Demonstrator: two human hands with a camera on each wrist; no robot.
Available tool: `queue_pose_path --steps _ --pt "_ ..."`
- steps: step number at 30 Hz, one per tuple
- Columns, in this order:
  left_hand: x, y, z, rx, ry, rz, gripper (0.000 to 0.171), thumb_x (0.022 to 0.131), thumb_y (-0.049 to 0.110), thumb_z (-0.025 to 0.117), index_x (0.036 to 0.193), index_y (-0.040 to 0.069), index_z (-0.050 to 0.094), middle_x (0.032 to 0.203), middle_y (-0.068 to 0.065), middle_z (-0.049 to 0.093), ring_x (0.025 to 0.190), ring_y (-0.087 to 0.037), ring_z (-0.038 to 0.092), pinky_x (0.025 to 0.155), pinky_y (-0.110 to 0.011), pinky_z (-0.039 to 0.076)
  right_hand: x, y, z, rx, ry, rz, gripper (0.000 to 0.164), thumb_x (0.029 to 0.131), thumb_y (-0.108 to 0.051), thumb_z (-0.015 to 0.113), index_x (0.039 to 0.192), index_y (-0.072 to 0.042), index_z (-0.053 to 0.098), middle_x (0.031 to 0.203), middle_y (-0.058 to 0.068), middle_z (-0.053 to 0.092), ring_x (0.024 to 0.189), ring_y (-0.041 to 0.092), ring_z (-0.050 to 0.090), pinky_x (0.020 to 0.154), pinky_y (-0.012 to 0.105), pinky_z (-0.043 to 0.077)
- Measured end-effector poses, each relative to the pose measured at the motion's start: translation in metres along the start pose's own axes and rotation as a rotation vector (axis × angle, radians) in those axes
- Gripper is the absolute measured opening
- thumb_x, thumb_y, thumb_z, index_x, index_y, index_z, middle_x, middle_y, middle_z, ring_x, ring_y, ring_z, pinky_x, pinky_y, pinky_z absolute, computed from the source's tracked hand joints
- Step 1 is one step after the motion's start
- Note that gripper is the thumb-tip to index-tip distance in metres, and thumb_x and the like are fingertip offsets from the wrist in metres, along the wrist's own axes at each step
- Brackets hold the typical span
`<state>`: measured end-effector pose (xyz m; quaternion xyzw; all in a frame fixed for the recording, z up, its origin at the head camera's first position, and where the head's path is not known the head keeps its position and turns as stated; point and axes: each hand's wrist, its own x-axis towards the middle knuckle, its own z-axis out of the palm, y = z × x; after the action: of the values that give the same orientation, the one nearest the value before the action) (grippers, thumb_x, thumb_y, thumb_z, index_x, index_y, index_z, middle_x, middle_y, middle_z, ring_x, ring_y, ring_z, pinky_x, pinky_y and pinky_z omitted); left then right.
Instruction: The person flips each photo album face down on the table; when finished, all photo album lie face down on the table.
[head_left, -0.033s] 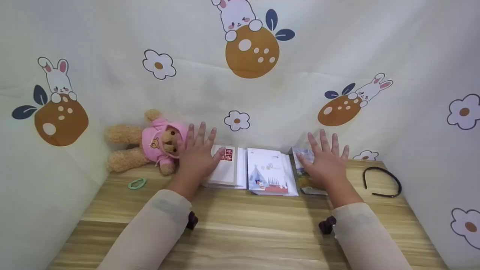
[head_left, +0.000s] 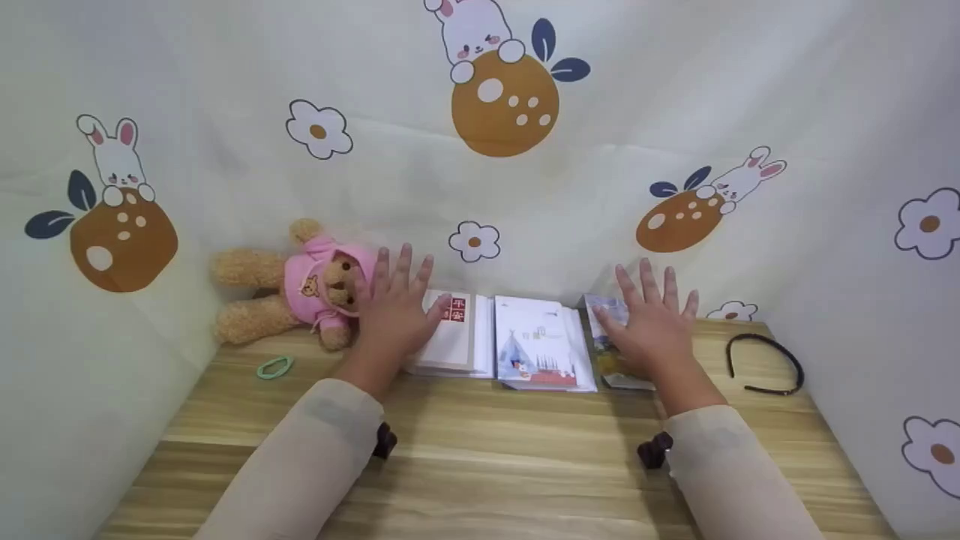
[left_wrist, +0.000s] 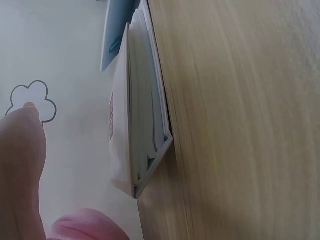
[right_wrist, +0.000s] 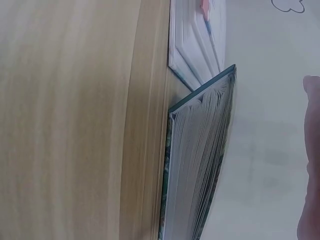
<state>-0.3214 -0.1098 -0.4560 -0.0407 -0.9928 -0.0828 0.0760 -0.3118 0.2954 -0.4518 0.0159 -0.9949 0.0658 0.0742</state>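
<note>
My left hand (head_left: 399,311) is held with fingers spread, back of the hand up, between a teddy bear (head_left: 311,289) in a pink hoodie and a thick cream book (head_left: 450,341) with red print. Its thumb overlaps that book in the head view; the left wrist view shows the cream book (left_wrist: 125,115) from its page side, apart from the thumb. Fingers also spread, my right hand (head_left: 651,326) hovers in front of a dark-covered book (head_left: 606,345), partly hiding it. Its thick page block (right_wrist: 197,155) faces the right wrist camera. Neither hand holds anything.
Between the hands lies a white book (head_left: 536,341) with a tent picture. A mint-green hair clip (head_left: 275,367) is at the left of the wooden table (head_left: 495,465), a black headband (head_left: 799,367) at the right. Printed cloth (head_left: 600,195) walls the back and sides.
</note>
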Motion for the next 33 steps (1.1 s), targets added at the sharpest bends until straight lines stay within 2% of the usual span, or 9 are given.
queue_pose_path --steps 6,10,15,21,24,29,33 --pt "0.001 0.002 0.001 -0.019 -0.002 -0.001 0.081 0.105 0.075 0.027 0.173 0.036 0.008 0.183 -0.002 -0.011 0.169 -0.037 -0.015 0.128 -0.074 -0.017 -0.001 -0.001 -0.001 0.011 0.003 -0.001 0.093 0.097 -0.089 0.026 0.173 -0.041 0.002 0.183 0.005 -0.013 0.167 0.046 -0.016 0.122 0.08 -0.02" --pt "0.001 0.018 0.002 -0.051 0.007 -0.011 0.077 0.107 0.069 0.029 0.174 0.035 0.009 0.183 -0.002 -0.012 0.169 -0.037 -0.014 0.131 -0.071 -0.015 -0.003 0.003 -0.001 0.025 0.002 0.003 0.094 0.097 -0.089 0.026 0.173 -0.039 0.002 0.183 0.007 -0.011 0.167 0.047 -0.015 0.122 0.081 -0.02" --pt "-0.001 0.056 0.008 -0.114 0.007 0.021 0.076 0.108 0.068 0.029 0.174 0.035 0.011 0.183 -0.001 -0.011 0.17 -0.035 -0.014 0.133 -0.07 -0.007 -0.006 0.011 -0.002 0.059 -0.009 0.016 0.094 0.097 -0.088 0.026 0.173 -0.038 0.002 0.183 0.009 -0.005 0.167 0.047 -0.011 0.124 0.081 -0.015" --pt "-0.006 0.099 0.019 -0.198 0.019 0.055 0.076 0.108 0.068 0.033 0.173 0.035 0.013 0.184 0.0 -0.005 0.171 -0.034 -0.008 0.136 -0.068 0.003 -0.014 0.026 -0.007 0.11 0.067 -0.008 0.09 0.102 -0.08 0.036 0.173 -0.029 0.018 0.181 0.016 0.015 0.167 0.048 0.005 0.131 0.076 0.004" --pt "-0.012 0.121 0.027 -0.261 0.009 0.083 0.076 0.109 0.065 0.033 0.174 0.032 0.013 0.184 -0.001 -0.005 0.171 -0.035 -0.003 0.137 -0.064 0.007 -0.021 0.036 -0.012 0.164 0.078 -0.01 0.088 0.103 -0.077 0.04 0.173 -0.027 0.021 0.179 0.018 0.021 0.166 0.049 0.011 0.13 0.077 0.01" --pt "-0.028 0.162 0.043 -0.494 -0.048 0.113 0.073 0.112 0.055 0.039 0.173 0.021 0.018 0.184 -0.004 -0.002 0.17 -0.035 0.003 0.137 -0.059 0.015 -0.034 0.054 -0.018 0.311 0.1 0.007 0.087 0.104 -0.068 0.053 0.172 -0.023 0.024 0.174 0.024 0.032 0.162 0.051 0.024 0.126 0.078 0.021" --pt "-0.039 0.192 0.053 -0.659 -0.068 0.104 0.071 0.112 0.045 0.047 0.172 0.015 0.023 0.183 -0.008 0.005 0.169 -0.037 0.012 0.135 -0.058 0.025 -0.041 0.062 -0.014 0.442 0.092 0.047 0.086 0.104 -0.06 0.059 0.172 -0.021 0.024 0.171 0.023 0.039 0.158 0.051 0.033 0.125 0.075 0.029"
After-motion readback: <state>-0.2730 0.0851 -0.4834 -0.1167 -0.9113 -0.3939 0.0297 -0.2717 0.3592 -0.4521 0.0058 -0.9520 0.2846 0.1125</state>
